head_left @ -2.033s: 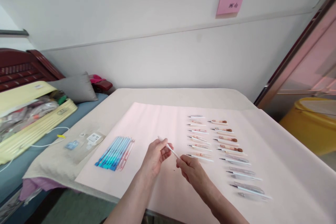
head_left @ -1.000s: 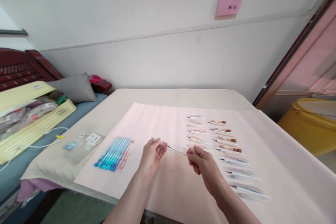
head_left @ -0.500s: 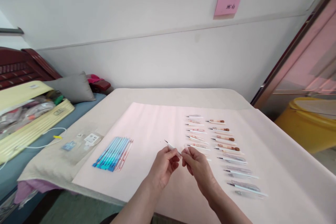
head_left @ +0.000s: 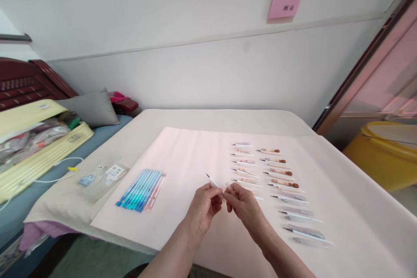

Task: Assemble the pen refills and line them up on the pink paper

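Ahead of your left hand (head_left: 202, 205) and right hand (head_left: 245, 205), the pink sheet (head_left: 192, 152) on the desk (head_left: 228, 117) lies open, save the pen refill (head_left: 212, 180) jutting from the left hand. The blue pen bundle (head_left: 141, 190) bounds it left, rows of pen parts (head_left: 272, 178) right.

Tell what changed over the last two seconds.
The left hand and right hand, spread apart a second ago, closed together. The thin white pen refill, pinched in the left hand, points its dark tip up-left. The bundle of blue pens and the rows of pens on the pink sheet stayed put.
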Demonstrator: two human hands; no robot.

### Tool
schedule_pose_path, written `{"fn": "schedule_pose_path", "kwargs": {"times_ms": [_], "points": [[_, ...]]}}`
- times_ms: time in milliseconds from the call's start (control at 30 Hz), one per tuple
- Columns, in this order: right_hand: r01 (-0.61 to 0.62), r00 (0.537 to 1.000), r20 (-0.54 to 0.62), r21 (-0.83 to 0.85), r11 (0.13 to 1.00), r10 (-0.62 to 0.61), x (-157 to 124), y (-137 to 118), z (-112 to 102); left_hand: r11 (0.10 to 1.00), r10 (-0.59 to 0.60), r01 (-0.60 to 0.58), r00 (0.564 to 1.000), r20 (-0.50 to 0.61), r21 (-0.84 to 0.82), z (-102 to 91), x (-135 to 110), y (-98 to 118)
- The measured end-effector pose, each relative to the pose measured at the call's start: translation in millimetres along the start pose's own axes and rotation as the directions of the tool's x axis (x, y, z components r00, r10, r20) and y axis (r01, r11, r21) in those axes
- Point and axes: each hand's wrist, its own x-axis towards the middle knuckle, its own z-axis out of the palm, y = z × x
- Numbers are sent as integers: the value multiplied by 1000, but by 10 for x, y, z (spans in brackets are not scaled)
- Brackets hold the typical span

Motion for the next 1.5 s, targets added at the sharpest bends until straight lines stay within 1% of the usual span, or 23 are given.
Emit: {"fn": "schedule_pose_path", "kwargs": {"times_ms": [100, 200, 233, 300, 400, 533, 633, 700, 800, 867, 900, 967, 1033, 1100, 1167, 1267, 1400, 1467, 1500], "points": [[-40, 999, -34, -36, 999, 38, 7, -20, -45, 1000, 5, -3, 999, -52, 30, -5, 26, 5], [-62, 996, -67, -34, 997, 60, 9, -61, -94, 996, -28, 33, 998, -59, 82, 24, 23, -24], [-55, 997, -54, -4, 998, 55, 7, -71, -100, 993, -45, 50, 998, -50, 105, 42, 15, -46], [-46, 999, 10, 65, 997, 45, 0, -73, -91, 986, -69, 72, 997, -29, 150, 82, -3, -104], [-49, 991, 129, 88, 995, 37, -11, -40, -48, 981, -53, 52, 999, 2, 188, 128, -25, -192], [-80, 984, 167, 90, 993, 64, -29, -23, -38, 981, -22, 15, 999, 33, 196, 145, -38, -249], [-164, 965, 223, 86, 983, 141, -49, -59, -82, 988, -11, -4, 996, 92, 156, 140, -41, -262], [-194, 945, 272, 13, 981, 184, -58, -78, -114, 989, -14, -7, 990, 139, 149, 139, -46, -266], [-154, 933, 312, -107, 982, 180, -49, -79, -141, 986, -11, -33, 965, 261, 163, 153, -68, -255], [-113, 940, 304, -149, 982, 154, -32, -66, -150, 991, 10, -52, 944, 329, 120, 168, -88, -231], [-88, 946, 295, -158, 984, 132, -23, -57, -154, 994, 14, -49, 940, 340, 94, 172, -95, -218], [-36, 958, 276, -167, 985, 82, -9, -41, -165, 997, 10, -35, 949, 314, 72, 164, -95, -195], [11, 961, 274, -178, 984, 39, -2, -26, -180, 995, 3, -26, 970, 243, 92, 135, -75, -182], [34, 961, 276, -196, 980, 22, -1, -19, -200, 995, -6, -11, 986, 165, 99, 94, -46, -171], [38, 963, 270, -207, 978, 20, -2, -22, -221, 998, -27, 19, 992, 124, 67, 60, -25, -153], [28, 956, 291, -206, 978, 34, -7, -41, -251, 999, -33, 30, 992, 120, 32, 35, -24, -110], [17, 929, 365, -203, 979, 60, -18, -72, -289, 994, 9, -27, 987, 161, 110, 33, -44, -90], [14, 928, 367, -211, 977, 67, -26, -85, -331, 990, 21, -42, 988, 154, 132, 39, -42, -113], [0, 933, 352, -215, 977, 78, -30, -88, -363, 990, 22, -40, 991, 132, 134, 45, -37, -132]]}}
